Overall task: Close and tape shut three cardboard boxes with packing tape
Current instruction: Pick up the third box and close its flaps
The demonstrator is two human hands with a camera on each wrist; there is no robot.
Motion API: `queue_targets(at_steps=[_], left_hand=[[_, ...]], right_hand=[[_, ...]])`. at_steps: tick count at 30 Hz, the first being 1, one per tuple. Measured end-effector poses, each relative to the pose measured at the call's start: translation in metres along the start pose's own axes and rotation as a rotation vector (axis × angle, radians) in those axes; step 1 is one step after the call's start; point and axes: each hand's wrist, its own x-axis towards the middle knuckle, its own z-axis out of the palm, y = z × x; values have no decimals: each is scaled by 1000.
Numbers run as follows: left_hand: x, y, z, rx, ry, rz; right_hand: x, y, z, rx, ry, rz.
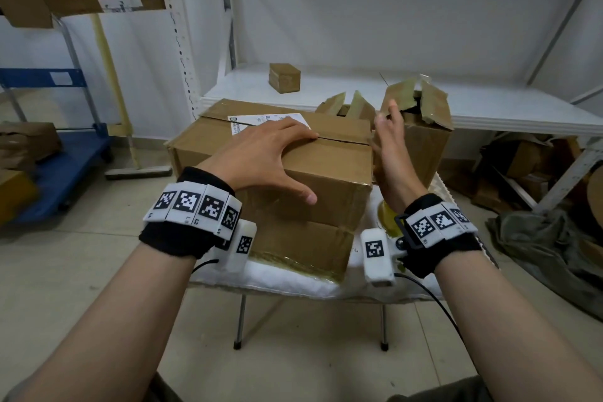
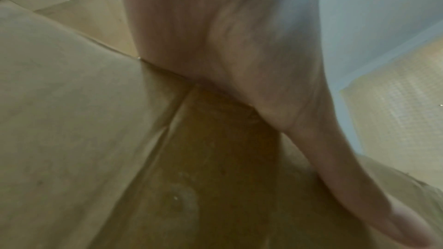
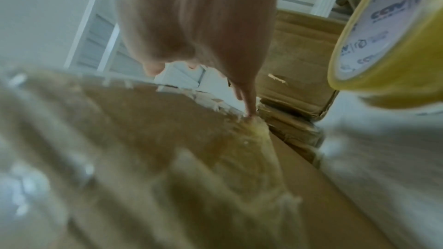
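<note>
Three cardboard boxes stood within reach, and the work was on the nearest. The large box (image 1: 277, 173) sat on the white-covered bench (image 1: 293, 284), flaps folded down, its centre seam showing no fresh tape. The left hand (image 1: 261, 160) lay spread flat across the top, fingers straight at the seam and thumb down the near face, pinning the flaps; its grip had hold of nothing. The right hand (image 1: 390, 153) was raised beside the box's right edge, fingers loosely extended, its grip empty too. The roll of yellowish packing tape (image 3: 388, 31) lay on the bench near that wrist. Behind stood a second box (image 1: 421, 137) and a third box (image 1: 346, 104), both with flaps up.

By my reading, the closing step was done and taping was due: the right hand needed to pick up the roll, find its free end, and stick it over the seam while the left kept the flaps level.
</note>
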Motion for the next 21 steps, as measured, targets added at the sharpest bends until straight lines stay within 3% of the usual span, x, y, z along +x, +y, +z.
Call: queue_targets(at_steps=[3, 6, 11, 16, 21], left_hand=[[0, 0, 1, -3, 11, -4], [0, 0, 2, 4, 11, -8], [-2, -1, 3, 15, 18, -18], [-3, -2, 2, 8, 19, -22], [-6, -1, 2, -1, 42, -27]], right_hand=[[2, 4, -6, 12, 27, 241], [-4, 11, -9, 38, -82, 487], [-4, 24, -8, -13, -192, 609], [2, 44, -13, 93, -259, 781], [4, 55, -18, 198, -219, 848]])
